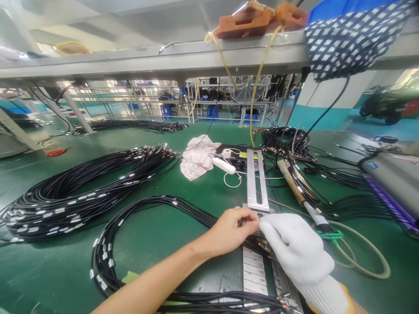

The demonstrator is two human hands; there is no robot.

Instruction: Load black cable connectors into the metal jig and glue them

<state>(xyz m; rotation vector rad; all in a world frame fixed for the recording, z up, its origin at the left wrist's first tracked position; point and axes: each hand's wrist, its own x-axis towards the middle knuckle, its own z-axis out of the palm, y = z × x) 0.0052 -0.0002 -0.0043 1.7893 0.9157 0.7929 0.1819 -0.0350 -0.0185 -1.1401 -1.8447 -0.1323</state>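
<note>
My left hand (233, 231), bare, is closed in a pinch above a metal fixture. Against it, fingertip to fingertip, my right hand (294, 244) in a white knitted glove is closed too. What the fingers hold is too small and covered to make out. A slotted metal bracket (251, 179) rises just beyond the fingertips. Below them runs a metal block strip (253, 272), with copper-coloured connector ends (263, 246) beside it. A curved bundle of black cables (137, 205) with white labels passes behind my left hand. More black cables (222, 301) lie nearest me.
A big coil of black cables (75, 192) lies left on the green table (147, 253). Behind the bracket are a crumpled cloth (198, 157) and a white handle-like tool (224, 165). A grey machine (396, 179) with purple light stands right. A shelf (147, 63) spans overhead, with tubes hanging.
</note>
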